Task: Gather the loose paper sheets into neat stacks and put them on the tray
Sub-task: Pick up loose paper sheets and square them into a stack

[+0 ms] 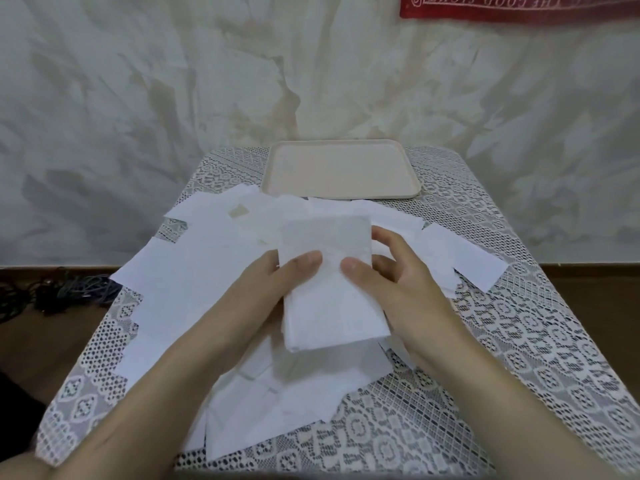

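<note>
A stack of white paper sheets (329, 303) is held above the table's middle by both hands. My left hand (273, 282) grips its left edge, thumb lying on top. My right hand (391, 275) grips the right edge, thumb on top and fingers curled behind. Several loose white sheets (194, 271) lie scattered beneath and around the stack, overlapping each other. The beige tray (341, 194) sits at the table's far end with nothing on it; loose sheets reach its near rim.
The small table wears a white lace cloth (519, 341). A mottled wall rises right behind the tray, with a red banner (519, 6) at the top right. Dark cables (62, 289) lie on the floor to the left.
</note>
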`<state>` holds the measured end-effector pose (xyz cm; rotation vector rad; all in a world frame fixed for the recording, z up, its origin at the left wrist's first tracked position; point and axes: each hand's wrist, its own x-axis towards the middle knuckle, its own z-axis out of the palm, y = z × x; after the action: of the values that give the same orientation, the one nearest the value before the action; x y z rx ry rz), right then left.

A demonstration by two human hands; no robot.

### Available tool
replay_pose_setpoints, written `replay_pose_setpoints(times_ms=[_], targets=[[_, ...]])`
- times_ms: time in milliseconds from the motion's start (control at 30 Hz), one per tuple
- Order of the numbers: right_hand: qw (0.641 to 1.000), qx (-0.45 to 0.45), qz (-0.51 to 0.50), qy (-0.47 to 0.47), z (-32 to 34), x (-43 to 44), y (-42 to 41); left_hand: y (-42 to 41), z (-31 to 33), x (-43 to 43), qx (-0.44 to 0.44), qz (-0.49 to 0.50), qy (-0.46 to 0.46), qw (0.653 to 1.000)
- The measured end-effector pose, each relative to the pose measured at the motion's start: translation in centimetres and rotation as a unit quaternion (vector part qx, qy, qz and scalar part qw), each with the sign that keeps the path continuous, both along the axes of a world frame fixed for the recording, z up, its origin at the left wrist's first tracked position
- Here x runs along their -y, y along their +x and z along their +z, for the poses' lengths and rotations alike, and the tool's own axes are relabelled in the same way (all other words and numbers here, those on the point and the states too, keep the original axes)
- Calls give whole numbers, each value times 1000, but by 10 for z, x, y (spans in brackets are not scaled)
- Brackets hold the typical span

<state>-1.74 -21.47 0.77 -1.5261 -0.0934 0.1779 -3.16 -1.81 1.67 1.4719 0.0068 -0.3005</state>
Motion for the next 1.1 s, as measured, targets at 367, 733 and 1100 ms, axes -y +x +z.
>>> replay_pose_setpoints(times_ms=[367, 733, 1100], targets=[[998, -12, 21, -50, 5, -4, -7, -16, -2, -2, 51, 47, 9, 998], [977, 50, -52, -200, 8, 31, 11, -9, 6, -13, 13, 133, 40, 990], [913, 57, -88, -395, 6, 34, 25, -11, -4, -17, 29, 140, 58, 988]])
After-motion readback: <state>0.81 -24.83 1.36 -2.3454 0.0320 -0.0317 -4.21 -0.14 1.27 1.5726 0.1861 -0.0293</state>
